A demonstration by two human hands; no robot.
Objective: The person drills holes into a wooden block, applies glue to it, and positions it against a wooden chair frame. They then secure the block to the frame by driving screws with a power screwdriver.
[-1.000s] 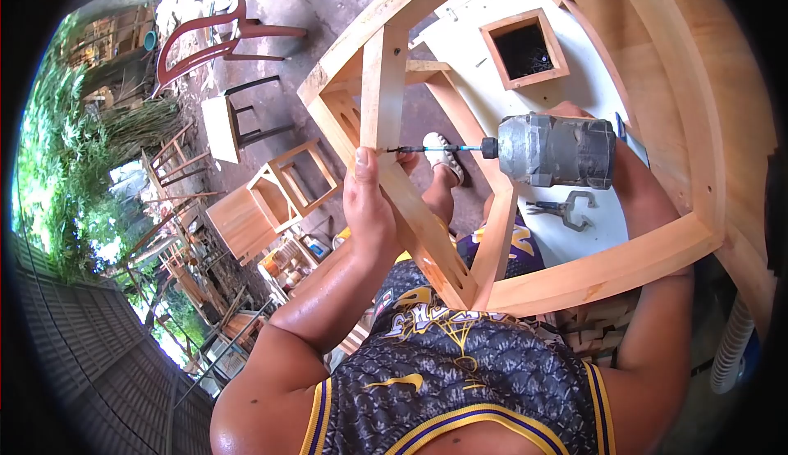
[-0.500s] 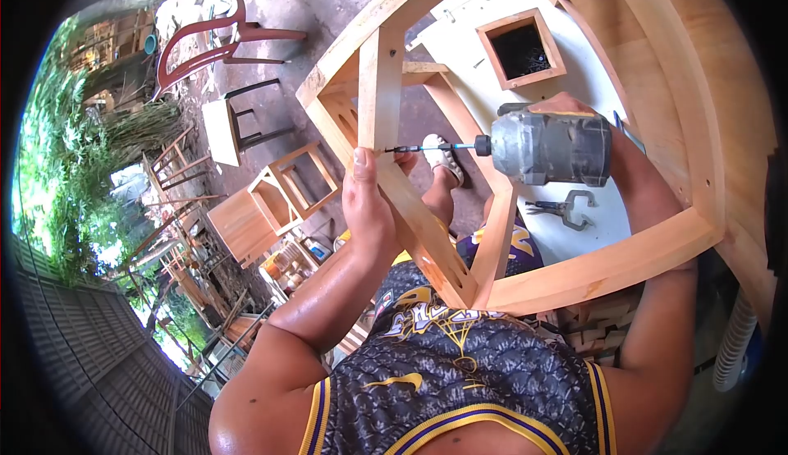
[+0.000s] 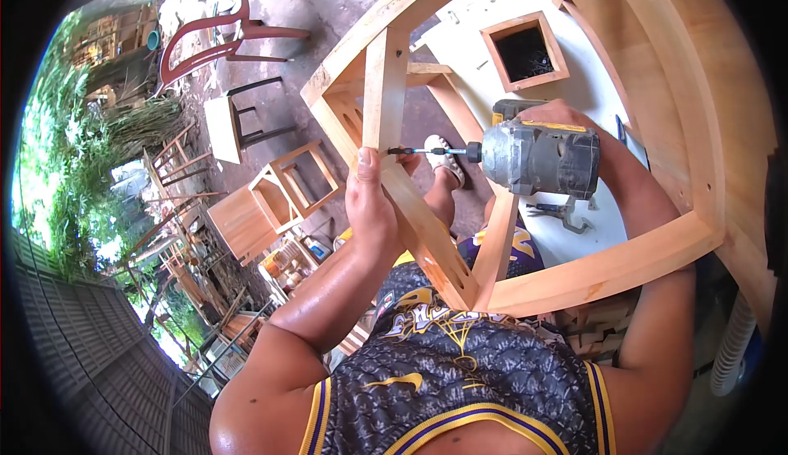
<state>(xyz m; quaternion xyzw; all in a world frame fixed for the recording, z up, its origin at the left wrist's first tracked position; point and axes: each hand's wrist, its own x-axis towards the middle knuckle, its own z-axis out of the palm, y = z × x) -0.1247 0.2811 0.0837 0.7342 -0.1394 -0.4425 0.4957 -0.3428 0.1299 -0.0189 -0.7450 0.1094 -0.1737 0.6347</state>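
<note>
My right hand (image 3: 561, 114) is wrapped round the handle of a worn grey power drill (image 3: 543, 158), mostly hidden behind its body. The long bit (image 3: 427, 151) points left, its dark tip at the joint of a pale wooden frame (image 3: 383, 94). My left hand (image 3: 371, 201) grips the frame at that joint, thumb up beside the bit and fingertips showing behind the wood. The frame has curved rails and slanted slats and stands between my body and a white work surface.
On the white surface (image 3: 468, 53) are a square wooden box (image 3: 525, 50) with small dark pieces and a metal clamp (image 3: 566, 211). A red chair (image 3: 201, 59), a small table (image 3: 220, 131) and wooden furniture (image 3: 267, 201) stand at left. A ribbed hose (image 3: 733, 348) hangs lower right.
The drill has moved slightly left toward the joint, with its body tilted a little differently. My left hand stays on the frame, which has shifted very slightly right.
</note>
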